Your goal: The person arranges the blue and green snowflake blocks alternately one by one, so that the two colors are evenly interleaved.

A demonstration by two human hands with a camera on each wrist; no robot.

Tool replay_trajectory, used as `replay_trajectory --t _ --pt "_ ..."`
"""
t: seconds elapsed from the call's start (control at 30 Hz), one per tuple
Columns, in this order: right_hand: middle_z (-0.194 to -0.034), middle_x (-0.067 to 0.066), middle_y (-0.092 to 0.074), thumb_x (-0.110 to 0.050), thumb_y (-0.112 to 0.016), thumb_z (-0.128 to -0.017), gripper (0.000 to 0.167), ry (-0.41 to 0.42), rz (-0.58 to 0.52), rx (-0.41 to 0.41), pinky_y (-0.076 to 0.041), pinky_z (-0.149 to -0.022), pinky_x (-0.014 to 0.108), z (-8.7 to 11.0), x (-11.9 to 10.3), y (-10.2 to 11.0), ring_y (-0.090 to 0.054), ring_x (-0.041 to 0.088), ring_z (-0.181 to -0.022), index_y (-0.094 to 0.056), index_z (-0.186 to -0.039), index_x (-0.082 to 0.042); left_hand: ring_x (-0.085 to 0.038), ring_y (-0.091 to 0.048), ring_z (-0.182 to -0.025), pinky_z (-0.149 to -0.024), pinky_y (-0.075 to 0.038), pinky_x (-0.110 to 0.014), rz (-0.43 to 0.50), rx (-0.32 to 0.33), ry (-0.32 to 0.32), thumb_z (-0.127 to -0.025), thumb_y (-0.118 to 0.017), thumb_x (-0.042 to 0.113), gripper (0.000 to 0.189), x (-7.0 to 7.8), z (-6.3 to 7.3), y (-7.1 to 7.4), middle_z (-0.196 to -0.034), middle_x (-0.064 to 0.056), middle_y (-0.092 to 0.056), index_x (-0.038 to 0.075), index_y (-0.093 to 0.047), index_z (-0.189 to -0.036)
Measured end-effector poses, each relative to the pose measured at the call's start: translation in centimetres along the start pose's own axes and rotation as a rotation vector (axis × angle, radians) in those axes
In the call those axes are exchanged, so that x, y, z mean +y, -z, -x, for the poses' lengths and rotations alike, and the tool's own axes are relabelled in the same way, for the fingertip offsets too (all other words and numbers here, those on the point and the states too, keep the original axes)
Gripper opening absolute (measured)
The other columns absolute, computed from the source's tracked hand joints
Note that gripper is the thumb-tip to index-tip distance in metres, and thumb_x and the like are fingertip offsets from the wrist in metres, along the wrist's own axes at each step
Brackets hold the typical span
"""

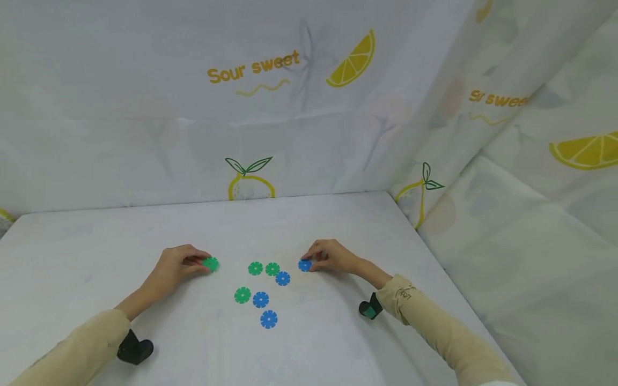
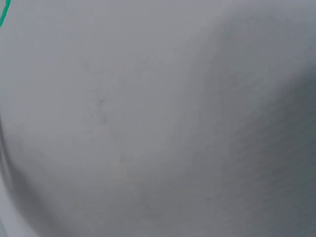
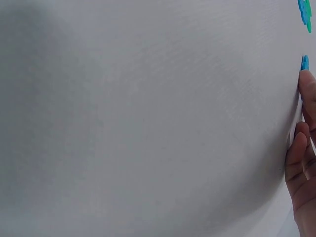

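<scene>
My left hand point(image 1: 181, 266) pinches a green notched plastic disc point(image 1: 211, 264) between thumb and fingers, just over the white table. On the other side, my right hand point(image 1: 335, 256) has thumb and fingers on a blue notched disc point(image 1: 304, 265). Between the hands lie three green discs, among them a lower one point(image 1: 242, 295), and three blue discs, one of them nearest me point(image 1: 269, 319). The right wrist view catches the right fingers point(image 3: 307, 91) and the edge of the blue disc point(image 3: 305, 62). Only a green sliver point(image 2: 4, 11) shows in the left wrist view.
A white cloth covers the table point(image 1: 193, 343). Behind it and to the right hang white curtains point(image 1: 145, 134) printed with lemons and lettering. Black wrist-worn devices sit under the left forearm point(image 1: 135, 348) and the right forearm point(image 1: 370, 307).
</scene>
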State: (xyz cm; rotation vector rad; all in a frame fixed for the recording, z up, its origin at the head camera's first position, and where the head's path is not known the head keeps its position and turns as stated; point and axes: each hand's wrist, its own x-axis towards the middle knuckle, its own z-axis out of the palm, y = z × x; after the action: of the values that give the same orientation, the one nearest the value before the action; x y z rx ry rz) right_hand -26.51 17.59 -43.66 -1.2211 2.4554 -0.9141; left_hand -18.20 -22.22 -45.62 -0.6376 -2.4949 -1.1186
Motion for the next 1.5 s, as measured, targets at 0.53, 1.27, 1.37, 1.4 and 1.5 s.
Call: replay_trajectory --t 0.53,1.27,1.37,1.4,1.5 --pt "-0.101 0.009 -0.068 -0.008 -0.074 -0.082 0.027 -0.003 -0.003 -0.005 -0.052 -0.073 0.027 -0.4 -0.1 -0.2 -0.056 0.020 -0.082 -0.071 -0.108 0.000 -0.015 -0.068 -0.074 -0.066 -0.046 -0.009 -0.094 0.026 0.188 -0.071 -0.081 0.007 0.030 -2.5 -2.1 2.8 -0.090 -0.020 -0.070 -0.006 -0.071 -0.097" --pt "-0.100 0.008 -0.068 -0.008 -0.075 -0.081 0.027 0.029 -0.027 0.000 -0.051 -0.071 0.027 -0.4 0.1 -0.3 -0.056 0.020 -0.080 -0.072 -0.106 0.000 -0.034 -0.066 -0.086 -0.081 -0.050 -0.050 -0.127 -0.138 0.368 -0.080 -0.076 0.010 0.033 -3.0 -3.6 2.9 -0.092 -0.019 -0.070 -0.009 -0.068 -0.106" --pt "-0.100 0.008 -0.068 -0.008 -0.075 -0.081 0.027 0.020 -0.021 -0.005 -0.051 -0.071 0.027 -0.3 0.1 -0.2 -0.056 0.020 -0.080 -0.072 -0.106 0.000 -0.031 -0.067 -0.083 -0.079 -0.051 -0.049 -0.127 -0.164 0.393 -0.079 -0.077 0.010 0.035 -3.1 -4.0 2.9 -0.089 -0.018 -0.071 -0.010 -0.067 -0.106" --pt "-0.100 0.008 -0.068 -0.008 -0.075 -0.081 0.027 0.016 -0.018 -0.007 -0.051 -0.072 0.026 -0.3 0.1 -0.1 -0.056 0.019 -0.080 -0.072 -0.106 0.000 -0.030 -0.067 -0.081 -0.078 -0.052 -0.048 -0.128 -0.173 0.395 -0.079 -0.077 0.010 0.034 -3.1 -4.2 2.9 -0.089 -0.018 -0.070 -0.010 -0.067 -0.105" --pt "-0.100 0.007 -0.068 -0.008 -0.075 -0.081 0.026 0.004 -0.007 -0.010 -0.050 -0.071 0.025 -0.2 0.1 0.1 -0.056 0.018 -0.080 -0.072 -0.106 -0.001 -0.027 -0.064 -0.078 -0.074 -0.052 -0.043 -0.138 -0.196 0.399 -0.079 -0.078 0.009 0.030 -3.1 -4.8 2.8 -0.085 -0.015 -0.069 -0.009 -0.068 -0.101"
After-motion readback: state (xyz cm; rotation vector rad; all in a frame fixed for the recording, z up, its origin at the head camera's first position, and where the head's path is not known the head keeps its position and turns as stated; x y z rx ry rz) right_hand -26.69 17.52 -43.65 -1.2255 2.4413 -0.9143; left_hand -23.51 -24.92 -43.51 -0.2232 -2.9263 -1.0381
